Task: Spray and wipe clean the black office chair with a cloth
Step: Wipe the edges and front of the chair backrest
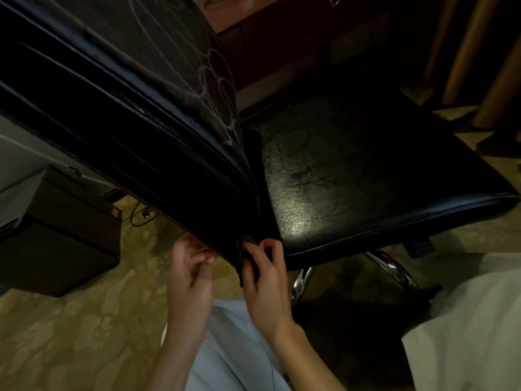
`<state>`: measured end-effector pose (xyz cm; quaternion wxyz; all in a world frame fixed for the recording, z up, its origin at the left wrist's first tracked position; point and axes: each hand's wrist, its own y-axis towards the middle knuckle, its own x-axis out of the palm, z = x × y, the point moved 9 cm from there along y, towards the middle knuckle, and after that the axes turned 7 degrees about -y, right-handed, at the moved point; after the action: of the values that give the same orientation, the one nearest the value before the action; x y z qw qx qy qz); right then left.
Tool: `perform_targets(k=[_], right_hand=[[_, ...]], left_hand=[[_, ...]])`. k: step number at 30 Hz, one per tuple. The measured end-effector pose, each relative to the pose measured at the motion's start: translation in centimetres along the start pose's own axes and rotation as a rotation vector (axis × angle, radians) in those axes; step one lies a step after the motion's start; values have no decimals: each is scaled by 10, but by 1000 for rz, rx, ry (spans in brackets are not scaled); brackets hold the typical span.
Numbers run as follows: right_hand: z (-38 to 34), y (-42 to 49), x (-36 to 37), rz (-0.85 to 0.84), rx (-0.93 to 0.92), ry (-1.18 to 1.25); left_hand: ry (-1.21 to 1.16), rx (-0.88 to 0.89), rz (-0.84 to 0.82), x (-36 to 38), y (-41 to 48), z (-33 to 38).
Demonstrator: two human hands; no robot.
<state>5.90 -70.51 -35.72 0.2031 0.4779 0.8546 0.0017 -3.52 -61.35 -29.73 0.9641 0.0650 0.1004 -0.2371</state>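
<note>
The black office chair fills the upper view, its backrest (pixel 135 131) tilted at the left and its shiny, cracked seat (pixel 352 170) at the right. My right hand (pixel 265 280) pinches a dark cloth (pixel 241 270) against the backrest's lower corner, where it meets the seat. My left hand (pixel 191 269) is just left of it, fingers curled onto the backrest's lower edge. Most of the cloth is hidden by my right hand and the dim light. No spray bottle is in view.
The chair's chrome base (pixel 394 268) shows under the seat. A dark box (pixel 62 235) stands on the patterned floor (pixel 84 334) at the left, with a cable (pixel 139 215) beside it. Wooden furniture (pixel 282 38) is behind the chair. White fabric (pixel 465 320) lies at the lower right.
</note>
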Motion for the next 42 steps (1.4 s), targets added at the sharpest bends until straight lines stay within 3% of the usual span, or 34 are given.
perform_targets(k=[5,10,14,17,19,23,26,31,35,42], right_hand=[[18,-5,-7,-59,67,-56],[52,17,-37,78,366,335],[15,50,-52,150,343,715],[-29,64,-65,229,93,639],[-28,68,-59,255,29,557],[24,51,-10,85,176,457],[44,31,12,-65,336,513],[41,44,-33,72,511,725],[-29,76,-92,80,344,875],[-210,116,-152,24,-213,644]], left_hand=[[28,-15,48,-1,-4,5],[72,-10,56,0,-7,11],[89,36,45,0,-13,23],[60,89,95,-8,-11,38],[67,109,107,-10,-8,45],[104,108,63,-3,-7,52],[114,90,55,-6,-6,53],[86,78,86,-17,-10,63],[21,176,171,-30,-5,106],[-62,364,235,-56,9,203]])
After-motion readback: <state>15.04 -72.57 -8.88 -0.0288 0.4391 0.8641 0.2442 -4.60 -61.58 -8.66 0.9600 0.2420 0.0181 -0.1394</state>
